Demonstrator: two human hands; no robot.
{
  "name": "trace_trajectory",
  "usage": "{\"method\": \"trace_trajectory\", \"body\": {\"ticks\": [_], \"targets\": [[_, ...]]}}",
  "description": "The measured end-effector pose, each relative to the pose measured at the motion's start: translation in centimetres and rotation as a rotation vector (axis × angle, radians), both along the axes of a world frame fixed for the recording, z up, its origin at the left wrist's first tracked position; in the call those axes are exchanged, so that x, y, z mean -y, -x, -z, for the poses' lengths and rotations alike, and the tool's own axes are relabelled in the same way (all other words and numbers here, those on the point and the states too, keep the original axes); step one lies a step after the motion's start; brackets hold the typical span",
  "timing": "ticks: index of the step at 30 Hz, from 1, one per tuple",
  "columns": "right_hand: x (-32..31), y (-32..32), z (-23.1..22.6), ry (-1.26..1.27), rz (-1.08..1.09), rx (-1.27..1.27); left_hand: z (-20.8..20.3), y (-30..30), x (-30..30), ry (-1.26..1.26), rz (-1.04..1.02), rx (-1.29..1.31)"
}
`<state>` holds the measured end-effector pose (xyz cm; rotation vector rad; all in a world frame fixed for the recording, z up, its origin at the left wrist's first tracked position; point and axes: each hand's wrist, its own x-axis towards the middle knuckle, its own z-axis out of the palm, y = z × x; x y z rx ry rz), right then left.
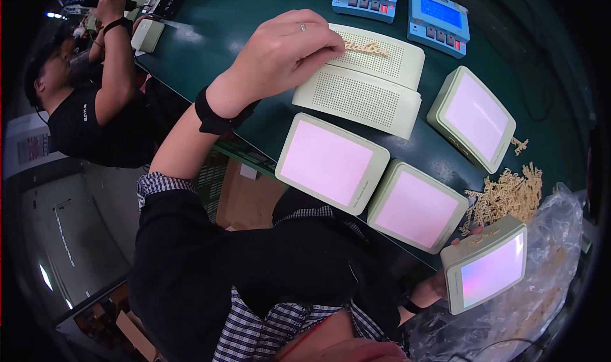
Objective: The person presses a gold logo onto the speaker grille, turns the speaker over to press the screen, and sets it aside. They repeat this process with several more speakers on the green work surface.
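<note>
I wear a black top (pixel 273 260) with a dark-and-white checked cuff (pixel 167 185) and collar (pixel 238 327), a silver ring (pixel 302 27) on my left hand (pixel 280 51), and a black band (pixel 219 115) around each wrist.

2 blue instruments (pixel 438 23) sit on the green table (pixel 216 41), cardboard (pixel 245 201) below, a co-worker (pixel 105 123) at left.

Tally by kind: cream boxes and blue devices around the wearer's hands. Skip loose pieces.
Cream rounded boxes with pinkish screens showing: 4
Cream boxes with perforated faces showing: 2
Blue rectangular devices with screens and buttons: 2
Total: 8
</note>
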<state>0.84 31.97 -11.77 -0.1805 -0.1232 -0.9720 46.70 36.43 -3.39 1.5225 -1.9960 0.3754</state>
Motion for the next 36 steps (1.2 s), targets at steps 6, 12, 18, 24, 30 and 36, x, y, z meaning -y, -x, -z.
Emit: {"method": "trace_trajectory", "body": {"ticks": [6, 12, 18, 24, 30, 36], "targets": [[0.7, -0.2, 0.0, 0.030, -0.022, 0.029, -1.2, -0.5, 0.0, -0.105, 0.131, 0.018], [-1.7, -1.0, -0.4, -0.262, 0.161, 0.368, 0.0, -3.1, 0.6, -0.253, 0.287, -0.279], [-3.2, -2.0, -1.3, -0.205, 0.362, 0.033, 1.2, -3.6, 0.8, -0.341, 0.216, -0.670], [-3.3, -3.0, -2.9, 0.132, 0.477, -0.736, -0.2, -2.6, 1.0, -0.349, 0.091, -0.479], [-3.2, -3.0, -2.8, 0.436, 0.530, -1.369, -0.2, -3.9, 2.3, -0.468, 0.164, -0.530], [-1.5, 0.0, 1.3, -0.168, 0.217, 0.052, -0.2, -5.1, 2.8, -0.597, 0.252, -0.489]]}}
